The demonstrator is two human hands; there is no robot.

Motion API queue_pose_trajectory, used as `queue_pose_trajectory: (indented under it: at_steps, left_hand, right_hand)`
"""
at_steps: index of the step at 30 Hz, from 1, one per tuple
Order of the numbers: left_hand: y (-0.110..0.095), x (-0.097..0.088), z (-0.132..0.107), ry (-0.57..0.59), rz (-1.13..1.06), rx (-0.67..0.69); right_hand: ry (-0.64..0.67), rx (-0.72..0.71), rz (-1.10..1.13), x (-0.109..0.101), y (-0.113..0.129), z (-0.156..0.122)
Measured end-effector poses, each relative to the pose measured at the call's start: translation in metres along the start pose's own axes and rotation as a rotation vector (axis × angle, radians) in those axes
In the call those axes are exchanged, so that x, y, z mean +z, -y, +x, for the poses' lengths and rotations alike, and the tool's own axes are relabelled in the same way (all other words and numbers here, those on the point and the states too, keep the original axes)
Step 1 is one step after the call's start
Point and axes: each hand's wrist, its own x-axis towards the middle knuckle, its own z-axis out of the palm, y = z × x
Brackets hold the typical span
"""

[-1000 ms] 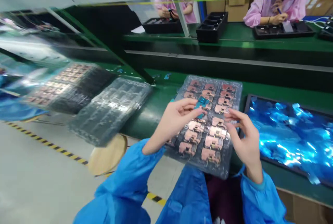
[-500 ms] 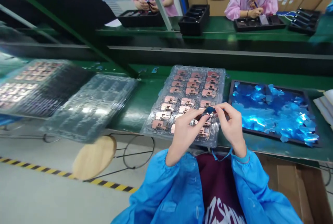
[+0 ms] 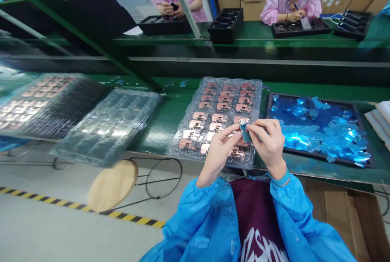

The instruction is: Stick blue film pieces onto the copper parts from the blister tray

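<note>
Between both my hands, over the near right part of a clear plastic tray point(image 3: 258, 95), is a small circuit board point(image 3: 244, 132) with a teal face and a silvery end. My left hand point(image 3: 217, 154) pinches its left side between thumb and fingers. From the right, my right hand point(image 3: 270, 143) has its fingertips closed on the board's other side. Rows of copper-coloured parts point(image 3: 219, 118) lie in the tray pockets beneath; my hands hide some of them.
To the right, a dark tray point(image 3: 304, 154) holds crumpled blue film point(image 3: 323, 132). Stacked clear trays point(image 3: 106, 124) and filled trays point(image 3: 45, 103) stand at left. A wooden stool point(image 3: 112, 187) is below the bench. Across it, two people in pink work beside black boxes point(image 3: 226, 24).
The board in my fingers has turned from a dark, slanted pose to more upright, showing its teal face and silvery end. My right hand has shifted slightly, its fingers now over the board.
</note>
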Motion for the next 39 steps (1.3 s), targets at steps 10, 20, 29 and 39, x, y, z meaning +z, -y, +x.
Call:
queue_pose_trajectory:
  at_steps: [10, 20, 29, 39]
  left_hand:
    - [0.003, -0.009, 0.006, 0.03, -0.351, -0.184]
    - [-0.006, -0.014, 0.022, -0.148, -0.4, -0.075]
    - [-0.044, -0.07, 0.083, -0.169, 0.348, 0.173]
    - [-0.055, -0.078, 0.213, 0.126, 1.075, 0.372]
  right_hand:
    - [0.091, -0.157, 0.152, -0.008, -0.004, 0.002]
    - [-0.185, -0.009, 0.242, -0.006, -0.008, -0.014]
    - [-0.266, 0.604, -0.255, -0.013, -0.116, -0.007]
    - [-0.175, 0.621, -0.409, -0.009, -0.158, -0.031]
